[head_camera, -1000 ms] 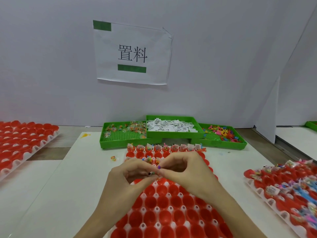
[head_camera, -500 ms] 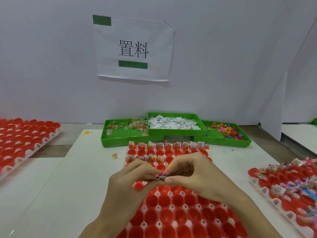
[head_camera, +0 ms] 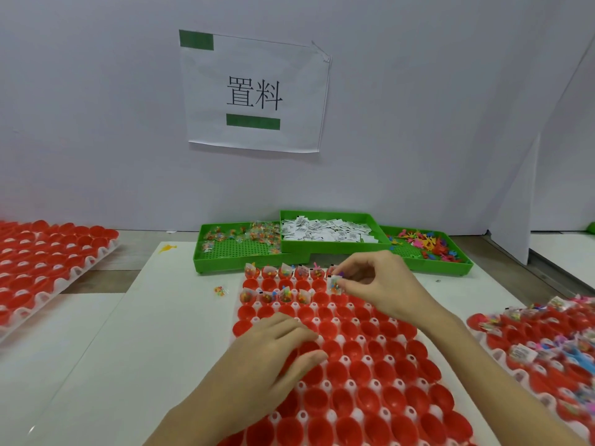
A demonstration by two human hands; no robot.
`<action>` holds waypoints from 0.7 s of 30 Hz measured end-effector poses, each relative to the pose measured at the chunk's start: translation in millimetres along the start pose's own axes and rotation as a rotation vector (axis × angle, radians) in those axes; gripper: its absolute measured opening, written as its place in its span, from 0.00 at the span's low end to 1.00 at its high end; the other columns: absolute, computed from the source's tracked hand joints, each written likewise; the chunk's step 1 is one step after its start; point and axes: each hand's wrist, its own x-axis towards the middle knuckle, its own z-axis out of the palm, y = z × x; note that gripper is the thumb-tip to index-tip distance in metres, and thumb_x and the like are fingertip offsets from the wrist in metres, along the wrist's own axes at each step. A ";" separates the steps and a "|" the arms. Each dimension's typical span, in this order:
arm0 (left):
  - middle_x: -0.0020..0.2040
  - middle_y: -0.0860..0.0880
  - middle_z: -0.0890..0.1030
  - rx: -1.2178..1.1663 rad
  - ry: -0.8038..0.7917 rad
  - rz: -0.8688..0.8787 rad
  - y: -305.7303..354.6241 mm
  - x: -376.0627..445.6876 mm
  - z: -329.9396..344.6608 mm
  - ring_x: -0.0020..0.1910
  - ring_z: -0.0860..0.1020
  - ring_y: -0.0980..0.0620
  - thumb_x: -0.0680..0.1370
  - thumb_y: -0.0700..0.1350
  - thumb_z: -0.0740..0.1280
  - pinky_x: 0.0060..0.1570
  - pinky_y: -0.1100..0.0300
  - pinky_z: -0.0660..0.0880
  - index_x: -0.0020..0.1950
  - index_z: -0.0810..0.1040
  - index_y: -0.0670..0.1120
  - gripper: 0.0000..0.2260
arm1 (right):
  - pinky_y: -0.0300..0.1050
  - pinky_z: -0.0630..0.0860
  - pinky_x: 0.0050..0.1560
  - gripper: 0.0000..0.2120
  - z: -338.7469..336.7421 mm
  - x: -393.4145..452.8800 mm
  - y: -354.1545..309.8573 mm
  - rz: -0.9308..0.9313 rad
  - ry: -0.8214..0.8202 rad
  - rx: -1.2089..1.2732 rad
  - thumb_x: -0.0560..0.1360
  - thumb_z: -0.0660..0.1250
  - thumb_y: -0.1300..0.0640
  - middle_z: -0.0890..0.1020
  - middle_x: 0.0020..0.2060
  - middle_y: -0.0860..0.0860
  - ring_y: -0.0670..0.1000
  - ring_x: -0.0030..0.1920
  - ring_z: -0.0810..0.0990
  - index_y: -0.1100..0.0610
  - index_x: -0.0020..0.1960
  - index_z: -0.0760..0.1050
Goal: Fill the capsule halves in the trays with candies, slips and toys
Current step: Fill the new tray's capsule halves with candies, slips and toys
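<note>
- Over the middle tray [head_camera: 354, 365], head view (the only one we get): the right hand [head_camera: 383, 284] is up at the far end, pinching a little candy packet [head_camera: 334, 284] between thumb and fingertips, with what looks like a small purple toy [head_camera: 340, 272] held just above it in the same pinch.
- The packet hangs at the tips of the fingers, right over the second row of the tray, just past the last filled cup in that row.
- The left hand [head_camera: 277, 352] is loose, fingers relaxed and lying flat on the near-left cups of the tray, holding nothing. Looks like it's just steadying the tray.
- Step in hand, I'd say: dropping a set into the next empty red cup [head_camera: 322, 297] of the second row. The far row looks filled, the second row about half done, and everything nearer is bare, so it's early days for this tray.
- Next move probably calls for lowering the packet into that cup and letting go without knocking its neighbours, then reaching past the tray to the green bins [head_camera: 331, 249] for more candies, slips and toys.
- One stray candy [head_camera: 219, 290] sits on the table just left of the tray's far corner.
- Another filled tray [head_camera: 547, 342] lies right of the middle one, an unfilled one [head_camera: 48, 262] well off to its left.
</note>
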 end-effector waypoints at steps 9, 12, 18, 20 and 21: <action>0.69 0.67 0.74 0.087 -0.117 -0.018 2.4 0.7 -4.4 0.70 0.63 0.71 0.80 0.71 0.36 0.71 0.75 0.53 0.73 0.75 0.59 0.36 | 0.37 0.82 0.47 0.02 28.4 22.8 15.7 -0.002 -0.091 -0.155 0.75 0.76 0.57 0.86 0.38 0.45 0.41 0.40 0.84 0.54 0.48 0.85; 0.69 0.67 0.74 0.108 -0.129 -0.014 2.6 0.8 -3.7 0.70 0.63 0.70 0.80 0.71 0.35 0.71 0.75 0.54 0.73 0.74 0.59 0.37 | 0.36 0.81 0.46 0.02 29.1 21.2 13.3 0.004 -0.104 -0.176 0.74 0.77 0.57 0.86 0.38 0.44 0.40 0.40 0.84 0.52 0.46 0.85; 0.69 0.66 0.74 0.124 -0.142 -0.008 3.0 0.7 -4.1 0.70 0.63 0.70 0.80 0.70 0.36 0.70 0.75 0.53 0.73 0.74 0.59 0.36 | 0.30 0.77 0.42 0.02 29.2 26.6 7.0 0.083 -0.210 -0.249 0.73 0.79 0.55 0.86 0.39 0.44 0.39 0.40 0.83 0.50 0.45 0.87; 0.70 0.66 0.73 0.131 -0.148 -0.008 2.8 0.8 -4.6 0.71 0.62 0.70 0.81 0.70 0.36 0.71 0.75 0.53 0.73 0.74 0.59 0.36 | 0.30 0.78 0.42 0.03 27.2 28.4 5.0 0.099 -0.214 -0.240 0.72 0.79 0.56 0.87 0.39 0.44 0.39 0.40 0.84 0.51 0.46 0.87; 0.70 0.66 0.73 0.132 -0.151 -0.008 2.6 0.7 -4.8 0.71 0.63 0.70 0.81 0.70 0.36 0.71 0.75 0.53 0.73 0.74 0.59 0.35 | 0.30 0.78 0.43 0.04 25.7 29.2 4.3 0.108 -0.216 -0.225 0.72 0.79 0.56 0.87 0.39 0.45 0.39 0.40 0.84 0.51 0.47 0.87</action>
